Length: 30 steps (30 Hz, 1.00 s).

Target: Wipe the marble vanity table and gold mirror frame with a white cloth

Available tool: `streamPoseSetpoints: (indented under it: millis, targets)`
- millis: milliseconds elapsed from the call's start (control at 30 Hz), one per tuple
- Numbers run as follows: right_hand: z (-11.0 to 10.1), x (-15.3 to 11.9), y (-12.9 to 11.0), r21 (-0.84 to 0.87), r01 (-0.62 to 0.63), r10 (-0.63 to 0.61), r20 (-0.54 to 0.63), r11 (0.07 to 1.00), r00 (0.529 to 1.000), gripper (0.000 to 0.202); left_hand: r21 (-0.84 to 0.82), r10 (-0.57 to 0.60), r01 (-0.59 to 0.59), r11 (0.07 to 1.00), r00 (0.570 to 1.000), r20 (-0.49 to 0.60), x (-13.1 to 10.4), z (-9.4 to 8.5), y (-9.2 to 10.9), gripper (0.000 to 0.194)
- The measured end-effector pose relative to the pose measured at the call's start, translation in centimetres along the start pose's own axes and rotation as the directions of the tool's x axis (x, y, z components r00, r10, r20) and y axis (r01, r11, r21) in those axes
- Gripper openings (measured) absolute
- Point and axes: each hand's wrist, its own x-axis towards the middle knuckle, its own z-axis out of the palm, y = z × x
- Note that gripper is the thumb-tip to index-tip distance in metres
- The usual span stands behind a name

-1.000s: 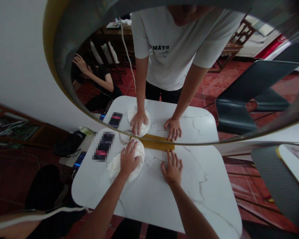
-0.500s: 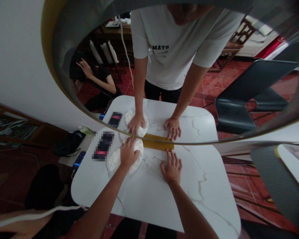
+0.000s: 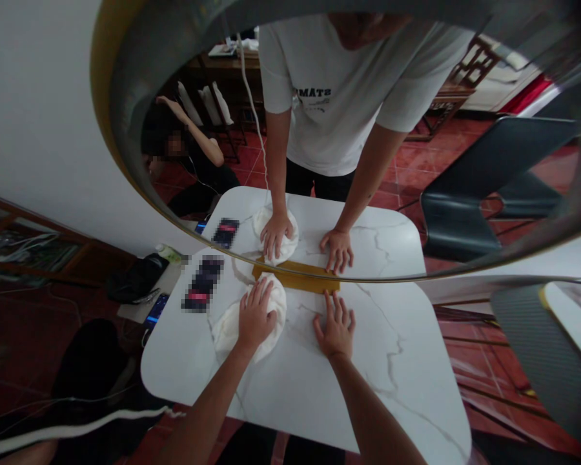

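Observation:
My left hand (image 3: 257, 318) lies flat, fingers extended, on a bunched white cloth (image 3: 227, 330) and presses it to the white marble-patterned table (image 3: 290, 394). The palm hides the middle of the cloth. To the right, my right hand (image 3: 336, 329) rests on the bare tabletop with its fingers spread and nothing in them. Its fingertips touch or nearly touch a flat gold-coloured strip (image 3: 303, 279) at the lower edge of a large round mirror (image 3: 97, 84). Both hands and the cloth appear again reflected in the mirror.
A phone-like dark object (image 3: 202, 284), blurred out, lies left of the cloth. Beyond the table's left edge are a lit phone (image 3: 157, 310), a black bag (image 3: 135, 278) and a bottle (image 3: 167, 253). A white cable (image 3: 77, 426) crosses the lower left. The mirror reflects another person and black chairs.
My left hand and the cloth have slid back toward me, uncovering the gold strip's left end. My right hand stays in place. The reflected person's arm has risen.

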Motion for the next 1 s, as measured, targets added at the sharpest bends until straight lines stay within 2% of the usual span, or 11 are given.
streamPoseSetpoints:
  millis: [433, 733, 1000]
  targets:
    - [-0.1, 0.0, 0.0, -0.004, -0.002, 0.002, 0.006, 1.000, 1.000, 0.064, 0.013, -0.044, 0.045, 0.999, 0.998, -0.034, 3.2, 0.1, -1.3, 0.068]
    - [0.0, 0.0, -0.1, 0.003, -0.003, 0.003, -0.001, 1.000, 1.000, 0.065, 0.001, 0.001, 0.000, 1.000, 1.000, -0.024, 1.9, -0.2, -0.1, 0.072]
    - [-0.2, 0.0, 0.0, 0.009, 0.010, -0.010, -0.014, 1.000, 1.000, 0.065, -0.046, 0.074, -0.073, 0.996, 0.997, 0.022, 0.9, 0.0, 2.4, 0.075]
